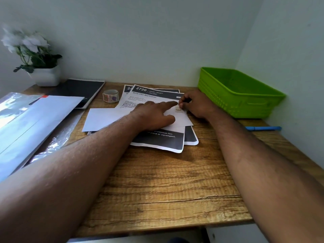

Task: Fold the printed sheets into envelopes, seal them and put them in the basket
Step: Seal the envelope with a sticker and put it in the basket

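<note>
At the middle of the wooden desk (157,181), a white envelope (105,118) is lying flat on a stack of printed sheets (157,139), the top one headed "2720 DESK / STUDY". The left hand (154,114) is lying palm-down on the envelope, fingers extended, index finger pointing toward a small sticker (178,109) on the envelope's right part. The right hand (196,104) is resting just beside it, fingertips curled and pinching at the sticker's edge; whether the sticker is fully stuck down cannot be told. A green plastic basket (245,95) is standing at the right rear, apart from the envelope. A sticker roll (110,96) is sitting left of the sheets. A blue pen (263,128) is lying near the right edge.
</note>
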Motion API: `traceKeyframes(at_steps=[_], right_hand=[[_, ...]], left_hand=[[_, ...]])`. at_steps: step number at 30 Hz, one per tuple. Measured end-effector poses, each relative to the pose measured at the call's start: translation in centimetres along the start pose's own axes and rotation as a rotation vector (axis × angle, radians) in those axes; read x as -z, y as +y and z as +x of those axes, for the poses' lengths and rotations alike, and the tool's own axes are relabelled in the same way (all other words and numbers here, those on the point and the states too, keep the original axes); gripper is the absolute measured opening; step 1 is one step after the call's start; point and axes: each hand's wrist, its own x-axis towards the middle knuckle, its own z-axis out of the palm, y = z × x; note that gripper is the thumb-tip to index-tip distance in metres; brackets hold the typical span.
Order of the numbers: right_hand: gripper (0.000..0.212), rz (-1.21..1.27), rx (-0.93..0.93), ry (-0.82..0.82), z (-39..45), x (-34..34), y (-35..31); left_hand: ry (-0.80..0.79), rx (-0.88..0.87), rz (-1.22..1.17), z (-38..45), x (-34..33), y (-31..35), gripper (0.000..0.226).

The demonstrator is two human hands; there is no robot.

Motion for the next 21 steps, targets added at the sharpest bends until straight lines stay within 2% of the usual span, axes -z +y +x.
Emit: traceKeyframes(at_steps=[8,14,21], right_hand=[[0.006,-0.020,0.012,0.019,0.43,-0.33,0.17],[0.009,-0.056,0.020,0.026,0.69,-0.51,0.25],[0.006,-0.091,0.023,0.045,0.87,-0.66,0.50]], left_hand=[[-0.037,-0.039,0.046,0.30,-0.34,-0.12,0.072],[-0.032,-0.044,0.054,0.15,-0.40,-0.18,0.069],[-0.032,-0.043,0.059,0.06,-0.33,-0.18,0.056]])
